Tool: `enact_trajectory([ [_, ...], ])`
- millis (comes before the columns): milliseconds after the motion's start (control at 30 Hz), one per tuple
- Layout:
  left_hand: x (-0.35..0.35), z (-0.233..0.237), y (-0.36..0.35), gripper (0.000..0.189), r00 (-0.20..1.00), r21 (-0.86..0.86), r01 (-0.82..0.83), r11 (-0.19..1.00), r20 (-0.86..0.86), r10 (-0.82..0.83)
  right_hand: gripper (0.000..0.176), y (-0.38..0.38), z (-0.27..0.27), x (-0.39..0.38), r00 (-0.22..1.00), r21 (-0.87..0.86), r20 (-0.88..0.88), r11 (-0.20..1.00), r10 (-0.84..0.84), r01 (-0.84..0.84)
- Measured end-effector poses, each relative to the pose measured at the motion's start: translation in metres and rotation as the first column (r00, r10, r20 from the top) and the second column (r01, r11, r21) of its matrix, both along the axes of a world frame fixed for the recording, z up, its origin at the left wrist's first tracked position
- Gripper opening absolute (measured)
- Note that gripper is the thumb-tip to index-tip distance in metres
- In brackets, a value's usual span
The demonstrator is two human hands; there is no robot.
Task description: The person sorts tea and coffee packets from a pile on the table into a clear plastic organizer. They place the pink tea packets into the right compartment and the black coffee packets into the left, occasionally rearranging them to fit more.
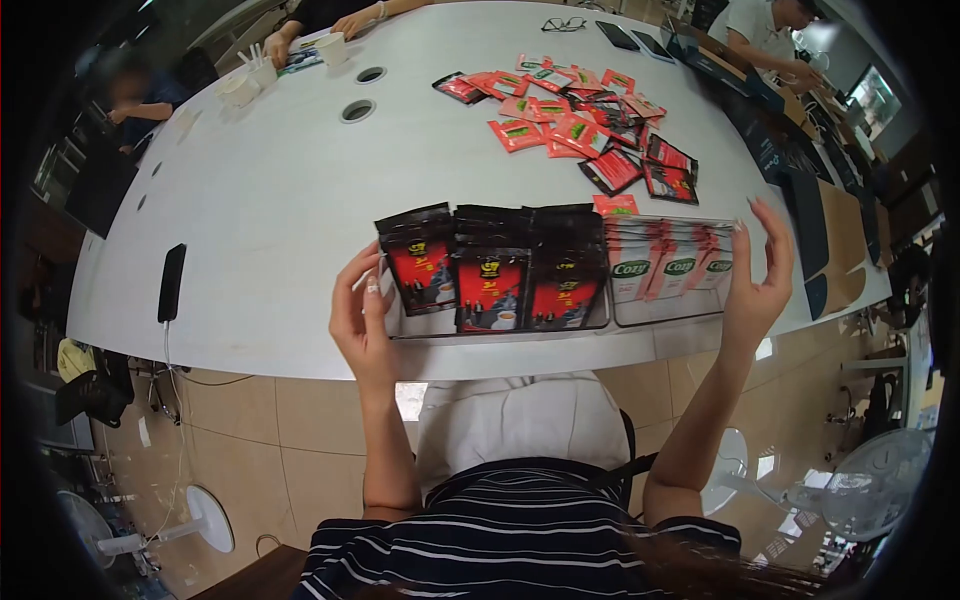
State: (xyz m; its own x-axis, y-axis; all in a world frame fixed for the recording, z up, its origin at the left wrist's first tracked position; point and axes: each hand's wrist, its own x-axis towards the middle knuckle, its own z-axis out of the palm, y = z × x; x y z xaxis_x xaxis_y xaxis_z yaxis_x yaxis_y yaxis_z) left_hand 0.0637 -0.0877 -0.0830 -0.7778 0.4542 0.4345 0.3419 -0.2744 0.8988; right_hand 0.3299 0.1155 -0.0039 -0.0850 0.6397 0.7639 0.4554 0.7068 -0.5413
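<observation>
In front of me at the table's near edge stands a clear plastic tray [660,322] with dividers. Its left part holds black and red G7 coffee sachets [492,290], standing upright in several stacks. White and pink Cozy tea sachets [680,268] fill the right part in rows. My left hand [360,315] grips the tray's left end, thumb near the front corner and fingers along the side. At the other end my right hand [765,270] has its fingers apart, with the thumb at the tray's top right corner.
Behind the tray lies a loose pile of red, pink and black sachets [580,125]. A phone [172,283] with a cable lies left. Glasses [564,24], paper cups [331,50] and two more phones are farther back. Cardboard boxes [835,245] line the right edge. Other people sit around the table.
</observation>
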Motion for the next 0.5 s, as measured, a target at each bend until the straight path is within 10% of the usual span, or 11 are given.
enact_trajectory([
  [133, 0.005, 0.000, 0.006, 0.028, 0.998, -0.023, -0.048, 0.999, -0.045, 0.047, 0.025, 0.021, -0.059, 0.045, 0.940, -0.285, -0.340, 0.956, -0.038, -0.065],
  [500, 0.021, 0.002, 0.021, 0.025, 0.998, -0.055, -0.046, 0.997, -0.055, 0.043, 0.034, 0.041, -0.084, 0.063, 0.959, -0.177, -0.277, 0.984, -0.059, 0.010],
])
